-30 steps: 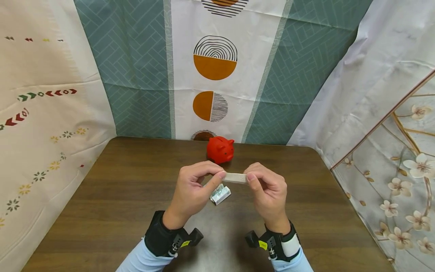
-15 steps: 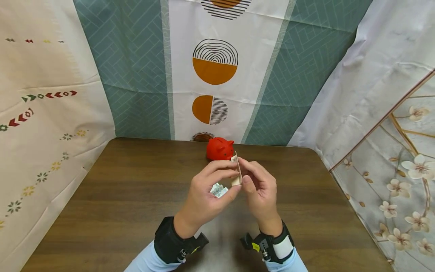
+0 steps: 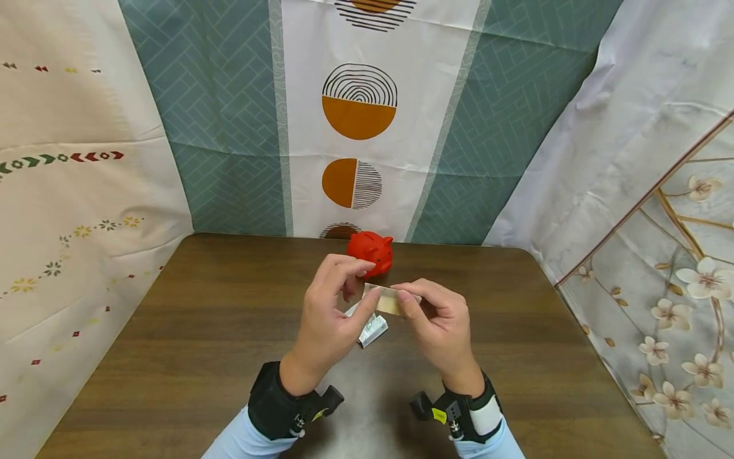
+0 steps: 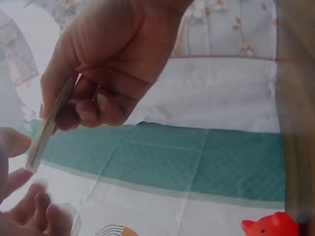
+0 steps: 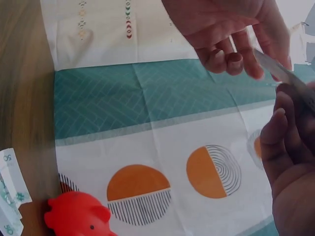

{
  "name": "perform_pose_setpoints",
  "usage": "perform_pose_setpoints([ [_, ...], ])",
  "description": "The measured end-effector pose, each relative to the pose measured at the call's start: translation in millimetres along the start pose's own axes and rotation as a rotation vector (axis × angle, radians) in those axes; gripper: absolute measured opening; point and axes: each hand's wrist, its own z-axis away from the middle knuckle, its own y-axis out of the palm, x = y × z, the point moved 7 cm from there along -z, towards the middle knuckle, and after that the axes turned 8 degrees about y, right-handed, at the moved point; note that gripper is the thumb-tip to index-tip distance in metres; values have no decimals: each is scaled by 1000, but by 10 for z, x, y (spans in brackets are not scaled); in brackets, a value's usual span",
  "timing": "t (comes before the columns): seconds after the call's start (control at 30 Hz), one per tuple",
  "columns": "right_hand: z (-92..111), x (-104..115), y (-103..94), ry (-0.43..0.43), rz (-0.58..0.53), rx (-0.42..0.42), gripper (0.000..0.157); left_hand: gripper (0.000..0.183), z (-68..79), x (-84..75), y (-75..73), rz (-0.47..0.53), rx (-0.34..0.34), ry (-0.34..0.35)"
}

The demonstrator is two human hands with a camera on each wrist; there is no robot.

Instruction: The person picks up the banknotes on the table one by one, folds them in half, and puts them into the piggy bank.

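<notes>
The place looks like a curtained-off recording corner: patterned cream cloth, teal-and-white cloth and white floral cloth screen three sides of a wood-grain table, and small cameras sit strapped to the person's wrists.

A brown wood-grain table has rounded far corners. On it, a red, smooth pig-shaped figure stands near the far edge, about midway between these corners; farther from that edge lie white-and-green folded paper notes.
</notes>
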Motion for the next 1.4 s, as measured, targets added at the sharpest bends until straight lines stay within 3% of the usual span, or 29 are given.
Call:
perform_pose_setpoints([
  [0.17,0,8,3,2,-52,28,14,13,30,22,85,134,115,-43],
  [0.3,6,13,24,-3,-83,47,14,13,35,4,117,168,146,-49],
  [0.67,36,32,3,-8,-110,-19,12,16,34,-14,111,185,114,-30],
  [0.87,39,38,-39,10,-108,-41,8,10,39,-8,100,197,99,-54],
  [1.4,33,10,-124,48,-114,-76,8,19,42,41,35,220,74,-99],
])
